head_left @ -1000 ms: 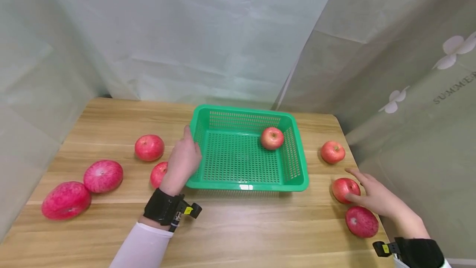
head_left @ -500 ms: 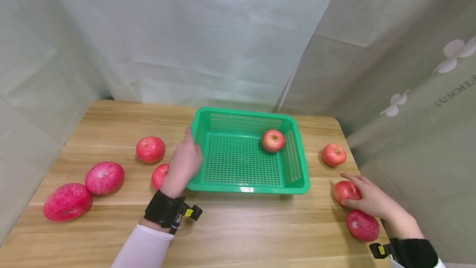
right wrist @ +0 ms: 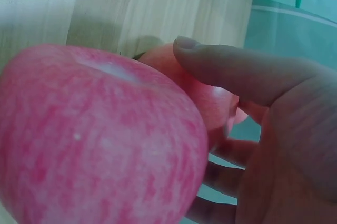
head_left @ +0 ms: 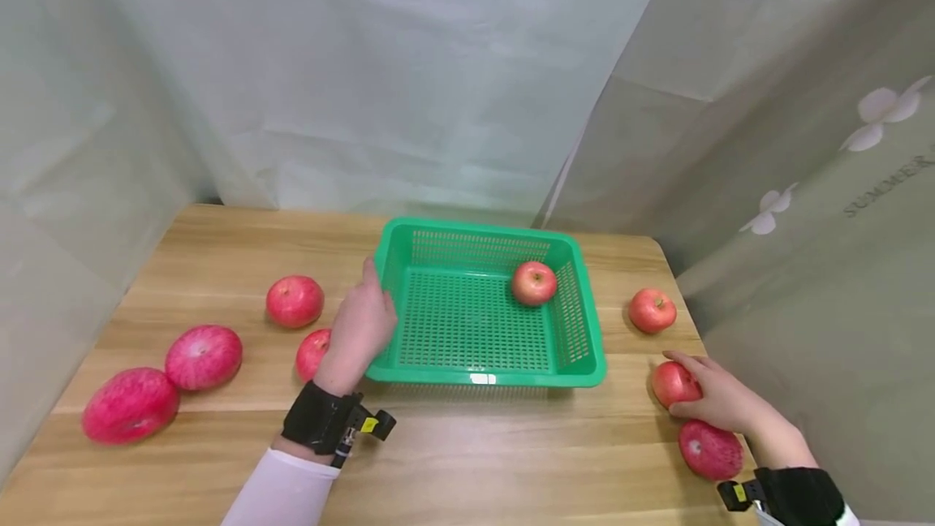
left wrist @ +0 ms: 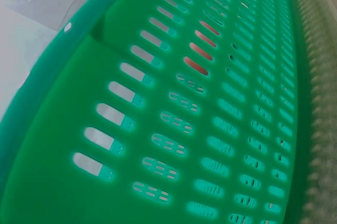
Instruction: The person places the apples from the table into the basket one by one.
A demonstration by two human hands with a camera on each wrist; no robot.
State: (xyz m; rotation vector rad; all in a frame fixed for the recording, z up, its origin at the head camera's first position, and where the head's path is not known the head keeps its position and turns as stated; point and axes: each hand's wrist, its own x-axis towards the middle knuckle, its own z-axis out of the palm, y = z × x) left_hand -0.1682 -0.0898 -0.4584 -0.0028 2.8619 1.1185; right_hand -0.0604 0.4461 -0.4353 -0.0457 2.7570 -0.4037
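A green plastic basket (head_left: 482, 379) stands mid-table with one red apple (head_left: 534, 283) in its right part. At its left rim, my left hand (head_left: 361, 321) grips the edge; some fingers are hidden, and the left wrist view has only the slotted basket wall (left wrist: 121, 129). Over at the table's right side, my right hand (head_left: 719, 398) holds a red apple (head_left: 674, 384) on the table. In the right wrist view the thumb lies across that apple (right wrist: 208, 103), with fingers curled on its other side. A larger, dark-pink streaked fruit (head_left: 710, 450) sits just nearer, filling much of that view.
Another apple (head_left: 652, 311) lies beyond the right hand. Left of the basket are a red apple (head_left: 295, 301), a second apple (head_left: 312, 354) partly behind the left wrist, and two larger pink fruits (head_left: 204, 357). Pale sheets (head_left: 438, 88) hang behind the wooden table.
My right hand has moved slightly left and closed its thumb and fingers round the apple. My left hand and the basket stay in place; the head view tilted slightly.
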